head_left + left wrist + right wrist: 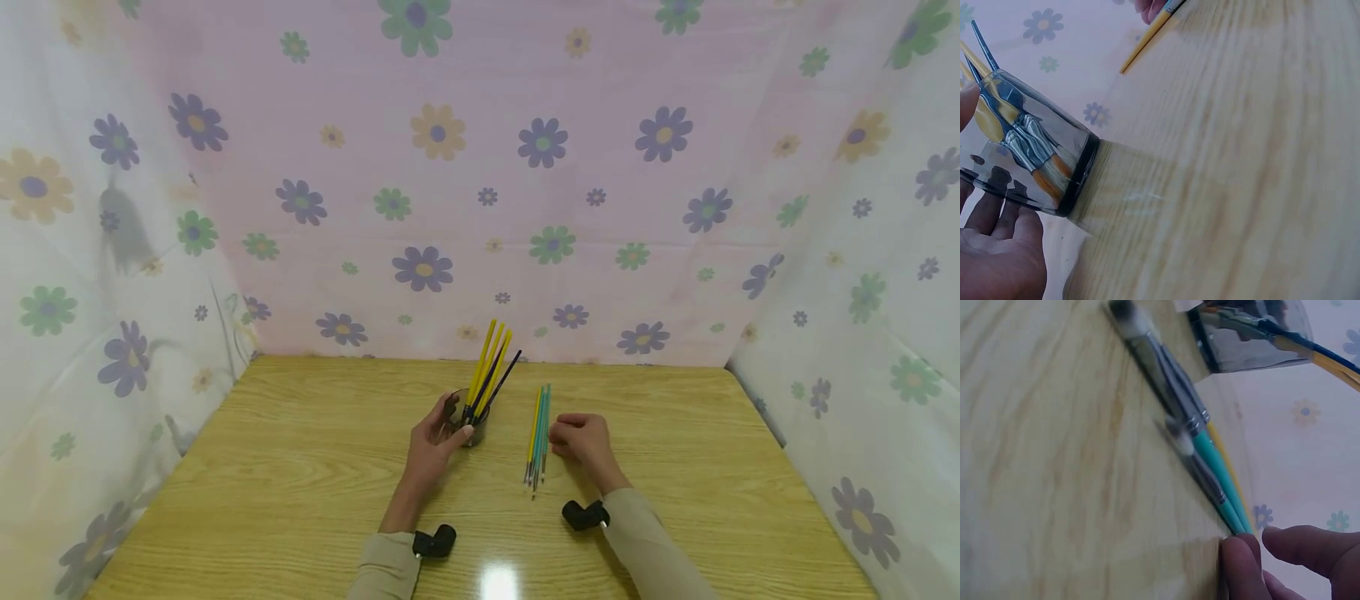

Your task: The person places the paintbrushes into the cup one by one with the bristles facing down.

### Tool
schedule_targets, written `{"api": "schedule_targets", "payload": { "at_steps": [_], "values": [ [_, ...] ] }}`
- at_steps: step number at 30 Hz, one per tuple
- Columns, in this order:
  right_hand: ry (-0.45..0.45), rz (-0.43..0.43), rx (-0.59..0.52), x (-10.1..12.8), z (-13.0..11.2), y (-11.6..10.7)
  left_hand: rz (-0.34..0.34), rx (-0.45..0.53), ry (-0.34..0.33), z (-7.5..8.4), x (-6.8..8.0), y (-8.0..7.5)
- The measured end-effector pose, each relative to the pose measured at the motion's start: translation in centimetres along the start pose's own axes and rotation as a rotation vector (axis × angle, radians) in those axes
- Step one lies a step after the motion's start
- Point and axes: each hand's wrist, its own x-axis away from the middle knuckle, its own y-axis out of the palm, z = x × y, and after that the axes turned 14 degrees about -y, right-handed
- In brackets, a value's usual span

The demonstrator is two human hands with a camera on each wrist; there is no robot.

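A wide wooden table (300,500), pale and smooth with a glossy sheen, sits inside walls of soft flowered cloth (480,167). A person's two hands rest near the middle of it.

The left hand (433,442) is curled around a small clear cup (471,421) with a dark base, holding it slightly tilted. Rising out of the grip, up and away from the person, are several long brushes (489,367), yellow and dark-handled, bristles down in the cup. The cup looks hard, slick and probably breakable, so it is best held around its wall, as here.

Just right of that grip, a loose bundle of brushes on the table (537,433), teal and yellow, lies flat. The right hand (585,442) is loosely curled beside their handles, fingertips (1241,562) touching the handle ends. I cannot tell whether it pinches one. These brushes seem light, thin, stiff and prone to roll. The mid-handle gives the surest hold, away from the soft bristles and metal collars.
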Motion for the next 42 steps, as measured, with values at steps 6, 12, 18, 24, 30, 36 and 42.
{"api": "schedule_targets", "payload": {
  "at_steps": [6, 12, 18, 24, 30, 36, 42],
  "values": [
    [-0.035, -0.022, 0.073, -0.2, 0.0, 0.1, 0.01, -0.005, 0.006, 0.0, -0.1, 0.1],
    [-0.069, -0.026, 0.126, -0.5, 0.1, 0.2, 0.01, -0.003, 0.004, 0.0, -0.2, 0.1],
    [-0.06, -0.025, 0.159, -0.9, 0.1, 0.1, 0.017, -0.014, -0.004, 0.3, 0.0, 0.1],
    [-0.062, -0.022, 0.178, -0.7, 0.1, 0.1, 0.014, 0.001, -0.004, 0.3, 0.0, 0.1],
    [-0.112, -0.029, 0.285, -0.7, 0.1, 0.4, 0.012, 0.003, -0.008, 0.2, 0.1, 0.0],
    [-0.177, -0.018, 0.421, -0.8, 0.0, 0.4, 0.009, 0.009, -0.008, 0.2, 0.2, 0.1],
    [-0.18, -0.028, 0.49, -1.1, -0.2, 0.5, 0.004, 0.022, -0.009, 0.3, 0.2, 0.2]
  ]
}}
